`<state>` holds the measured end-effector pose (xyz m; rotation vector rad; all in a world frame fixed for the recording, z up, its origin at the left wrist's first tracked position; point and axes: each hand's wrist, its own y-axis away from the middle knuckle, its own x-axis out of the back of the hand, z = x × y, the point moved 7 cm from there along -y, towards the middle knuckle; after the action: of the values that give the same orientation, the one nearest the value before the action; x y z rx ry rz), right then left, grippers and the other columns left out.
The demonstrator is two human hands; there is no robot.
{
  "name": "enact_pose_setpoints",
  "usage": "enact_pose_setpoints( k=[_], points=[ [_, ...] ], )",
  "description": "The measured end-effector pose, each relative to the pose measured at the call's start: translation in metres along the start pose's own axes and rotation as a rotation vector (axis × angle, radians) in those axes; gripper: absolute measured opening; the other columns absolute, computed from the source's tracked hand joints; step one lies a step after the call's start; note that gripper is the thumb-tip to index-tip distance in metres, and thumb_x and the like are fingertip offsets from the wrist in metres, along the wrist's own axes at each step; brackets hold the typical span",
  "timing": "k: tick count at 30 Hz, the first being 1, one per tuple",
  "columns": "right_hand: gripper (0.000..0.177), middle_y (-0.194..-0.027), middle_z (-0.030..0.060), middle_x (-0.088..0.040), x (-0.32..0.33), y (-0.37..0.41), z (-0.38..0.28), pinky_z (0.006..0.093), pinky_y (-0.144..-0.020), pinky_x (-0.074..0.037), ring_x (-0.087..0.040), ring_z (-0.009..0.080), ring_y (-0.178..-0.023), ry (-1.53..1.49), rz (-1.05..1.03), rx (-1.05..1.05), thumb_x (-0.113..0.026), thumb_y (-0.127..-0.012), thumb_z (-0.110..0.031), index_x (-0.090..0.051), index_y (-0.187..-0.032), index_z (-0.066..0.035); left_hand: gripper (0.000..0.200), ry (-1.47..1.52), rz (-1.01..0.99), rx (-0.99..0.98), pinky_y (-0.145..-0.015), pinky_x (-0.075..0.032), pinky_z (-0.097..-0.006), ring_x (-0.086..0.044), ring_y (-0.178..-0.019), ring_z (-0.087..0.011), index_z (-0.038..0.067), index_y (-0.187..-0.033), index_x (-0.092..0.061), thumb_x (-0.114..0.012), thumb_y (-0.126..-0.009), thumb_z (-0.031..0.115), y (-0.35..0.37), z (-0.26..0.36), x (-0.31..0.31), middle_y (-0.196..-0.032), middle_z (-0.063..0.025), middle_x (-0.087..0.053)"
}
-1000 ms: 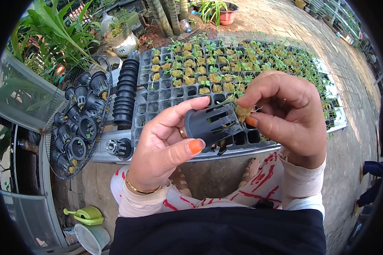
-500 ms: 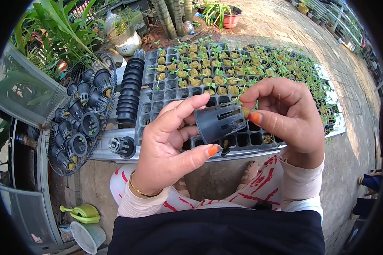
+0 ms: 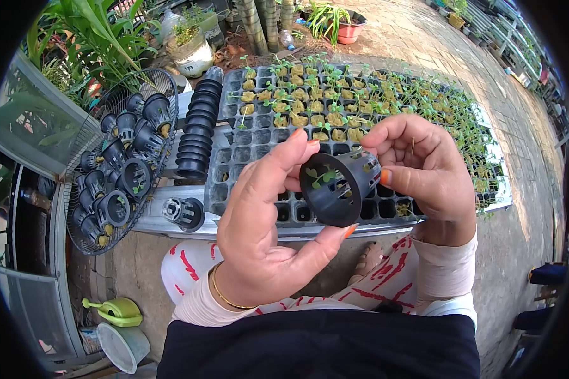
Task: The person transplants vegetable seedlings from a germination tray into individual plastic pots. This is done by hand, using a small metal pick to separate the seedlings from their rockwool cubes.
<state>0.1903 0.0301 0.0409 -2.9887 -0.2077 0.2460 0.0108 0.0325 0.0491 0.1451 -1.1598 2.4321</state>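
A black net cup is held over the near edge of the seedling tray, its open rim turned toward the camera. Small green leaves show inside the cup. My left hand grips the rim between thumb and fingers. At the cup's slotted bottom is my right hand, thumb and fingers closed around that end; whatever they pinch is hidden. Seedlings in brown plugs fill many cells of the tray.
A wire basket of filled net cups stands at the left. Beside it lie a stack of black cups and a single cup. A green watering can and a bucket are lower left.
The cup has turned so its open rim faces the camera, and leaves now show inside. My left hand has rotated with it; my right hand stays at the bottom end.
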Motion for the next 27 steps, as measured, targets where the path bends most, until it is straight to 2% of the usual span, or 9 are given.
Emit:
enact_pose_setpoints(
  k=[1, 6, 9, 14, 18, 22, 24, 25, 27],
  points=[
    [0.033, -0.098, 0.0082, -0.063, -0.001, 0.000, 0.002, 0.0190, -0.073, -0.047, -0.059, 0.0075, -0.082, -0.005, -0.023, -0.007, -0.061, -0.075, 0.008, -0.057, -0.108, 0.005, 0.084, -0.046, -0.024, -0.056, -0.093, -0.046, -0.0342, -0.056, -0.109, -0.0262, -0.012, -0.137, -0.027, -0.073, -0.068, -0.003, -0.001, 0.005, -0.001, -0.129, -0.0292, -0.045],
    [0.034, -0.102, 0.0108, -0.063, -0.007, 0.000, 0.007, 0.0212, -0.080, -0.048, -0.061, 0.0106, -0.090, -0.048, -0.086, -0.024, -0.060, -0.076, 0.009, -0.056, -0.109, 0.006, 0.084, -0.013, -0.069, -0.099, -0.098, -0.042, -0.0372, -0.049, -0.122, -0.0334, -0.011, -0.138, -0.024, -0.072, -0.070, -0.005, 0.000, 0.011, -0.005, -0.132, -0.0305, -0.043],
    [0.036, -0.103, 0.0114, -0.063, -0.009, -0.001, 0.005, 0.0241, -0.083, -0.049, -0.062, 0.0140, -0.094, -0.136, -0.118, 0.020, -0.059, -0.077, 0.010, -0.053, -0.112, 0.007, 0.083, -0.019, -0.072, -0.128, -0.099, -0.041, -0.0373, -0.049, -0.121, -0.0332, -0.011, -0.137, -0.027, -0.073, -0.069, -0.004, -0.004, 0.014, -0.005, -0.130, -0.0283, -0.045],
    [0.038, -0.102, 0.0110, -0.062, -0.010, -0.003, 0.006, 0.0244, -0.083, -0.050, -0.062, 0.0146, -0.093, -0.162, -0.107, 0.038, -0.060, -0.076, 0.010, -0.052, -0.114, 0.007, 0.072, -0.026, -0.016, -0.169, -0.097, -0.042, -0.0385, -0.052, -0.116, -0.0316, -0.011, -0.130, -0.039, -0.074, -0.068, 0.001, -0.006, 0.012, -0.003, -0.126, -0.0260, -0.050],
    [0.046, -0.100, 0.0101, -0.061, -0.008, -0.006, 0.010, 0.0238, -0.082, -0.050, -0.062, 0.0141, -0.091, -0.207, -0.102, 0.021, -0.064, -0.073, 0.010, -0.050, -0.117, 0.007, 0.070, 0.016, 0.008, -0.198, -0.096, -0.043, -0.0383, -0.054, -0.114, -0.0325, -0.009, -0.128, -0.042, -0.074, -0.068, 0.002, -0.008, 0.013, -0.004, -0.123, -0.0256, -0.052],
    [0.052, -0.101, 0.0101, -0.060, -0.009, -0.004, 0.011, 0.0225, -0.081, -0.049, -0.062, 0.0128, -0.090, -0.235, -0.116, -0.002, -0.066, -0.071, 0.010, -0.048, -0.120, 0.007, 0.067, -0.097, 0.036, -0.236, -0.088, -0.047, -0.0357, -0.058, -0.104, -0.0316, -0.005, -0.125, -0.048, -0.078, -0.066, 0.007, -0.009, 0.022, -0.003, -0.117, -0.0230, -0.055],
    [0.054, -0.101, 0.0100, -0.060, -0.012, -0.002, 0.010, 0.0209, -0.081, -0.048, -0.060, 0.0115, -0.091, -0.267, -0.125, -0.001, -0.065, -0.070, 0.011, -0.047, -0.121, 0.007, 0.064, -0.224, 0.025, -0.201, -0.084, -0.049, -0.0342, -0.059, -0.099, -0.0281, -0.005, -0.123, -0.050, -0.080, -0.067, 0.008, -0.009, 0.022, -0.001, -0.115, -0.0198, -0.053],
    [0.054, -0.101, 0.0100, -0.060, -0.013, -0.001, 0.009, 0.0209, -0.081, -0.048, -0.060, 0.0115, -0.091, -0.268, -0.119, 0.001, -0.065, -0.070, 0.011, -0.047, -0.121, 0.007, 0.065, -0.174, 0.040, -0.165, -0.085, -0.049, -0.0331, -0.058, -0.098, -0.0254, -0.006, -0.123, -0.050, -0.080, -0.067, 0.008, -0.008, 0.017, -0.002, -0.117, -0.0180, -0.049],
    [0.054, -0.097, 0.0079, -0.059, -0.016, 0.000, 0.004, 0.0199, -0.079, -0.047, -0.059, 0.0096, -0.088, -0.188, -0.075, 0.031, -0.063, -0.070, 0.012, -0.047, -0.122, 0.006, 0.063, -0.101, 0.056, -0.134, -0.089, -0.048, -0.0334, -0.055, -0.106, -0.0242, -0.006, -0.125, -0.047, -0.077, -0.070, 0.003, -0.005, 0.010, -0.002, -0.125, -0.0192, -0.041]
  ],
)
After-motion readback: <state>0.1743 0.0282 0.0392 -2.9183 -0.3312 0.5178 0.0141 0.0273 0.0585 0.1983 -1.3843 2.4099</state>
